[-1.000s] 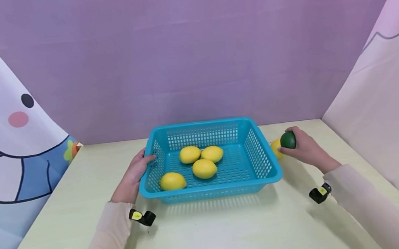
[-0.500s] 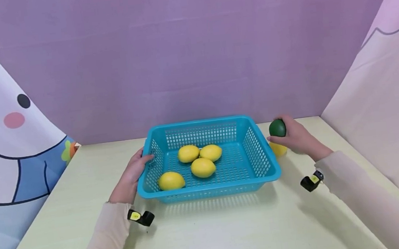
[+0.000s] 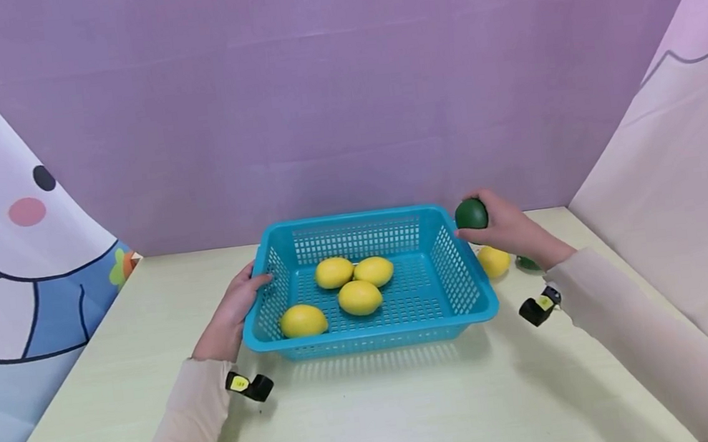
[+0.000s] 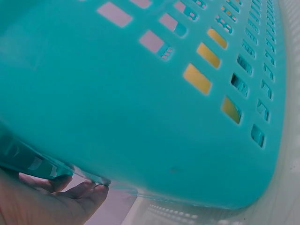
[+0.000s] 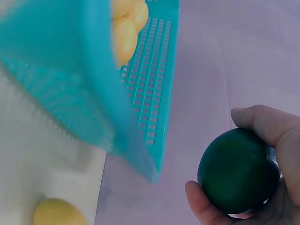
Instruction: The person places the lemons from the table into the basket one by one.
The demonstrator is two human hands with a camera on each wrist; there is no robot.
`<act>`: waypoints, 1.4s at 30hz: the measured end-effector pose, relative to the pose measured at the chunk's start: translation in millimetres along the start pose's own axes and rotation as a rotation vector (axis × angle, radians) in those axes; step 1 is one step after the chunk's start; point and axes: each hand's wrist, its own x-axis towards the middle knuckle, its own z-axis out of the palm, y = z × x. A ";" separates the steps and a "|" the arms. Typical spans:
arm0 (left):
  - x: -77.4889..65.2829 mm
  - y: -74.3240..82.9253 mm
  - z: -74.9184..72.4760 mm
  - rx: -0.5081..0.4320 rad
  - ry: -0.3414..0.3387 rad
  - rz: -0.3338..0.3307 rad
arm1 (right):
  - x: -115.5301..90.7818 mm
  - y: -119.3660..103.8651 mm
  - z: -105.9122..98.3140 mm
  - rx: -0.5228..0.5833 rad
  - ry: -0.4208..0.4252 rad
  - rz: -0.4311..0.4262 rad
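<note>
A blue plastic basket [image 3: 372, 334] with perforated walls stands on the table, holding several yellow lemons [image 3: 360, 298]. At its left side my left hand [image 3: 234, 316] grips the rim, thumb over the edge. In the left wrist view the fingers [image 4: 86, 190] show at the rim. My right hand [image 3: 513, 229] holds a smooth, round, dark green fruit [image 3: 471, 214] between thumb and fingers, raised near the basket's back right corner. The right wrist view shows this green fruit [image 5: 239, 171] apart from the basket's rim.
Just right of the basket lies another lemon [image 3: 494, 262] on the table [image 3: 375, 420]. A second dark green thing [image 3: 527, 262] shows partly behind the right wrist. A purple cloth [image 3: 342, 107] hangs behind, with printed cloths on both sides.
My right hand has lifted the green fruit and carried it left, up to the basket's back right corner, uncovering the lemon and another green thing. My left hand stays on the rim.
</note>
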 end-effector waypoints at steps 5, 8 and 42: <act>-0.2 0.9 -0.3 0.009 0.007 -0.002 | 7.7 -17.5 3.5 -0.003 -0.034 -0.027; 0.3 1.0 -1.1 0.018 0.015 -0.004 | 13.2 -27.9 6.6 0.008 -0.047 -0.046; -0.1 0.0 -1.9 0.027 0.001 0.013 | 69.6 -53.6 65.0 0.134 -0.223 0.063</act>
